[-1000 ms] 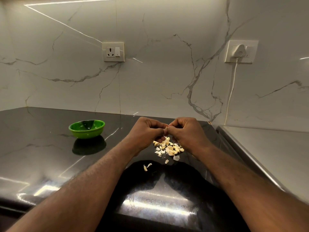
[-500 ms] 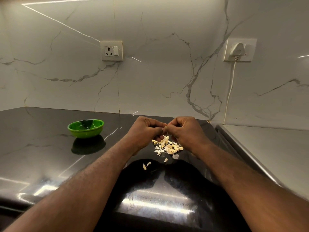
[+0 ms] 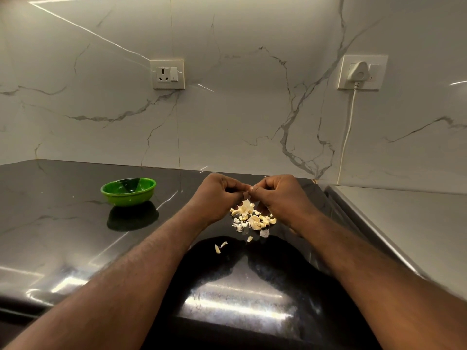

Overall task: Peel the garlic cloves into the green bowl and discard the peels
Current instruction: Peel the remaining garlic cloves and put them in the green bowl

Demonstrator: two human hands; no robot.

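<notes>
My left hand [image 3: 217, 195] and my right hand [image 3: 280, 198] meet fingertip to fingertip above a small heap of garlic cloves and peels [image 3: 252, 218] on the black counter. Both hands have curled fingers and pinch one small garlic clove between them; the clove itself is almost hidden by the fingers. The green bowl [image 3: 128, 191] stands to the left of my hands on the counter, and its inside looks dark with nothing I can make out in it. Two loose bits of peel [image 3: 219, 247] lie nearer to me than the heap.
The glossy black counter [image 3: 63, 236] runs left and toward me to its front edge. A grey steel surface [image 3: 409, 223] adjoins on the right. The marble wall behind carries a socket [image 3: 168, 74] and a plugged-in white cable [image 3: 350, 117].
My hands have stayed over the heap with only small finger movements on the clove. The bowl and heap have not moved.
</notes>
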